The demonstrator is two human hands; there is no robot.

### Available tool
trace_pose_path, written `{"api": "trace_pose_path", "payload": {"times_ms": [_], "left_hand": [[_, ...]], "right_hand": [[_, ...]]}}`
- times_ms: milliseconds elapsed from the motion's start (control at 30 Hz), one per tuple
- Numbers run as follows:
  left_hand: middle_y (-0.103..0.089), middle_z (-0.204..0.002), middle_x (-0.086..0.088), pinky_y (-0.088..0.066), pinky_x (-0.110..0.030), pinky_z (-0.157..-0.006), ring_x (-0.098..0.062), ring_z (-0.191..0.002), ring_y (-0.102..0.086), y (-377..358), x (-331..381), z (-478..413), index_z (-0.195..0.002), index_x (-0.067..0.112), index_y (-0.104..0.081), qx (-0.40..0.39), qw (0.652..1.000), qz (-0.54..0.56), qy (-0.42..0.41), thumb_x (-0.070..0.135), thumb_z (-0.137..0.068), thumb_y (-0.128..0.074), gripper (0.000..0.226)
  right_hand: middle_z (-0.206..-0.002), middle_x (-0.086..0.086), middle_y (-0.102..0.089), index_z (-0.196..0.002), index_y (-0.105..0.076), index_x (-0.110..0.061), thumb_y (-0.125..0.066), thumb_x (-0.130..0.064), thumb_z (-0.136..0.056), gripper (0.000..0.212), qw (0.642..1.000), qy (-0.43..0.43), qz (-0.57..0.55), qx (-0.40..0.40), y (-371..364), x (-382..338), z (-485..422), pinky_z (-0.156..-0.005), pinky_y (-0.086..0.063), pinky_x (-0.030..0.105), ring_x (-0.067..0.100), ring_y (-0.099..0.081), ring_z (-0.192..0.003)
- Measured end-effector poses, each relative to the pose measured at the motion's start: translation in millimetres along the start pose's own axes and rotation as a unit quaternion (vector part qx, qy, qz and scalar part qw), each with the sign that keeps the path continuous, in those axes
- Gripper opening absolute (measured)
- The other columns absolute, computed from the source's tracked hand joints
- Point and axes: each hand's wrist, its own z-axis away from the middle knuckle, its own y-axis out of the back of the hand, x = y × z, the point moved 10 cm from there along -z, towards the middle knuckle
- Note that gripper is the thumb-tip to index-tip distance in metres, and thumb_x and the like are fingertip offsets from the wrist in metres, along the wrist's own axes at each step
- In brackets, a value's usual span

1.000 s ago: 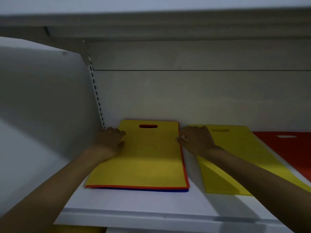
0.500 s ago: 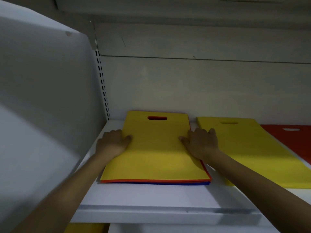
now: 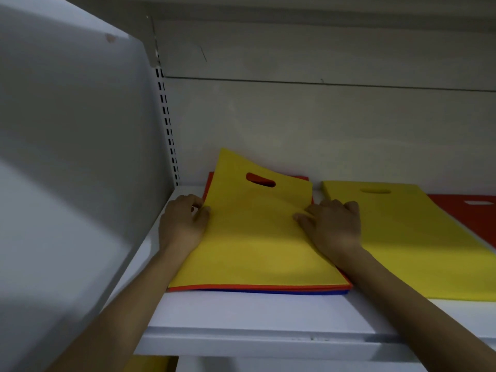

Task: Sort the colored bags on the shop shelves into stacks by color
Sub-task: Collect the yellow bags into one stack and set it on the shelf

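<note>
Yellow flat fabric bag (image 3: 255, 245), far end lifted, lies between left hand (image 3: 182, 224) and right hand (image 3: 334, 224), each pinching one side edge.

A white flat shelf board (image 3: 241, 312) carries three things in a row. At its left end lies a pile of flat fabric bags (image 3: 268, 287), its blue bottom bag (image 3: 268, 292) on the board, its top yellow bag (image 3: 255, 251) lifted at the back. Just beside it lies a flat yellow fabric bag (image 3: 402, 237), then a flat red fabric bag (image 3: 467, 218)

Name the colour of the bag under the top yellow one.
Head view: red bag, seen through the yellow bag's handle slot.
</note>
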Motion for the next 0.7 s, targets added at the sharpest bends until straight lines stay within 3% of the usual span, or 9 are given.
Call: {"api": "trace_pose_path", "payload": {"times_ms": [100,200,300,400,467,533,600,700], "left_hand": [[-0.062,-0.083,0.003,-0.049,-0.037,-0.067,-0.019,-0.081,-0.058,2.6,2.2,0.1,-0.083,0.023,-0.057,0.016,1.0,0.022,-0.012,0.025,-0.092,-0.056,0.009],[-0.062,-0.081,0.001,-0.048,-0.039,-0.067,-0.02,-0.078,-0.057,10.7,7.5,2.4,-0.085,0.018,-0.058,0.05,0.998,0.04,-0.025,0.023,-0.094,-0.055,0.011],[-0.062,-0.082,0.0,-0.047,-0.036,-0.066,-0.019,-0.077,-0.057,19.1,15.6,5.9,-0.092,0.015,-0.06,0.076,0.995,0.05,-0.041,0.024,-0.094,-0.055,0.011],[-0.06,-0.083,0.003,-0.043,-0.031,-0.061,-0.016,-0.074,-0.055,29.5,16.5,7.7,-0.1,0.014,-0.06,0.097,0.992,0.074,-0.022,0.025,-0.096,-0.053,0.013],[-0.056,-0.08,0.007,-0.038,-0.028,-0.057,-0.013,-0.069,-0.052,34.7,18.4,7.5,-0.102,0.013,-0.058,0.101,0.991,0.085,-0.008,0.026,-0.097,-0.051,0.015],[-0.054,-0.078,0.01,-0.037,-0.027,-0.055,-0.009,-0.066,-0.051,37.9,22.6,4.0,-0.101,0.014,-0.056,0.097,0.991,0.093,0.0,0.027,-0.098,-0.049,0.015],[-0.054,-0.08,0.008,-0.037,-0.029,-0.057,-0.015,-0.069,-0.052,41.9,27.5,-3.2,-0.1,0.013,-0.054,0.097,0.99,0.104,0.008,0.027,-0.098,-0.048,0.016],[-0.051,-0.074,0.007,-0.032,-0.027,-0.052,-0.023,-0.072,-0.053,46.9,40.8,-12.9,-0.1,0.013,-0.051,0.09,0.988,0.122,0.016,0.023,-0.098,-0.047,0.011]], "right_hand": [[-0.111,-0.002,-0.065,-0.121,-0.058,-0.031,-0.037,-0.06,-0.093,0.045,0.999,-0.012,-0.038,0.014,-0.1,3.7,1.6,-0.091,-0.026,0.037,0.018,-0.056,-0.107],[-0.118,-0.002,-0.063,-0.131,-0.05,-0.029,-0.046,-0.057,-0.091,0.049,0.995,-0.024,-0.093,0.035,3.1,6.9,2.4,-0.091,-0.023,0.036,0.019,-0.055,-0.111],[-0.101,-0.001,-0.063,-0.137,-0.043,-0.024,-0.058,-0.043,-0.09,0.052,0.985,-0.032,-0.169,0.027,5.8,8.3,1.9,-0.09,-0.029,0.035,0.022,-0.059,-0.102],[-0.084,0.002,-0.057,-0.136,-0.044,-0.013,-0.071,-0.023,-0.084,0.059,0.922,-0.103,-0.374,0.004,7.7,22.3,-1.4,-0.081,-0.043,0.037,0.026,-0.059,-0.088],[-0.085,0.008,-0.059,-0.129,-0.051,-0.007,-0.076,-0.017,-0.08,0.056,0.848,-0.164,-0.505,-0.006,4.8,36.7,-3.6,-0.08,-0.047,0.039,0.027,-0.06,-0.088],[-0.079,0.011,-0.06,-0.106,-0.064,-0.004,-0.073,-0.016,-0.083,0.028,0.795,-0.19,-0.576,-0.024,2.1,43.7,-4.4,-0.071,-0.047,0.035,0.024,-0.06,-0.077],[-0.068,0.012,-0.054,-0.087,-0.065,0.001,-0.065,-0.019,-0.09,0.02,0.793,-0.182,-0.58,-0.052,4.3,40.3,-4.0,-0.059,-0.041,0.029,0.022,-0.051,-0.062],[-0.078,0.015,-0.057,-0.082,-0.062,-0.003,-0.055,-0.022,-0.096,0.025,0.823,-0.157,-0.546,-0.02,18.9,41.3,-8.0,-0.063,-0.04,0.033,0.024,-0.054,-0.071]]}}
